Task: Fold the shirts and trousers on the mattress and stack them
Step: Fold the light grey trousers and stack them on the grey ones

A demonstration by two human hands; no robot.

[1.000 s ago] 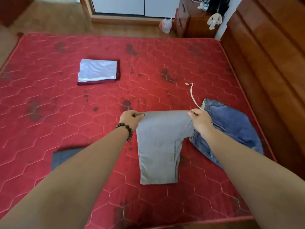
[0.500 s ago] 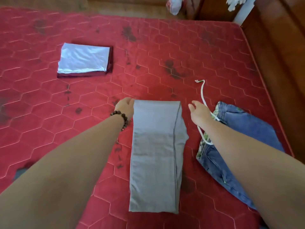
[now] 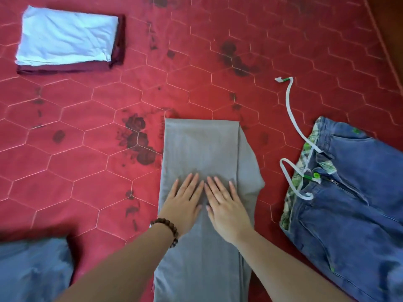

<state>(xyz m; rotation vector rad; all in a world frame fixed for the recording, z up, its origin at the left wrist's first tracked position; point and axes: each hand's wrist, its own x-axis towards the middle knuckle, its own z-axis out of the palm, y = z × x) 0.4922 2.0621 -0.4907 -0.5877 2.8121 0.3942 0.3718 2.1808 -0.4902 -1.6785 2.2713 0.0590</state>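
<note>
Grey trousers (image 3: 200, 149) lie folded lengthwise in a long strip on the red mattress (image 3: 87, 171). My left hand (image 3: 184, 203) and my right hand (image 3: 224, 205) rest flat on the grey cloth side by side, palms down, fingers spread, holding nothing. Blue jeans (image 3: 353, 203) with a white drawstring (image 3: 292, 118) lie unfolded to the right. At the far left a folded light blue shirt (image 3: 65, 38) sits on a folded maroon garment (image 3: 118, 53). Another blue-grey garment (image 3: 32, 269) shows at the bottom left.
A wooden bed frame (image 3: 390, 29) borders the mattress on the right. Dark stains mark the red quilted cover between the stack and the grey trousers.
Both hands let go of the top edge of the grey trousers and came down onto the middle of the cloth, flat. The view moved closer to the mattress.
</note>
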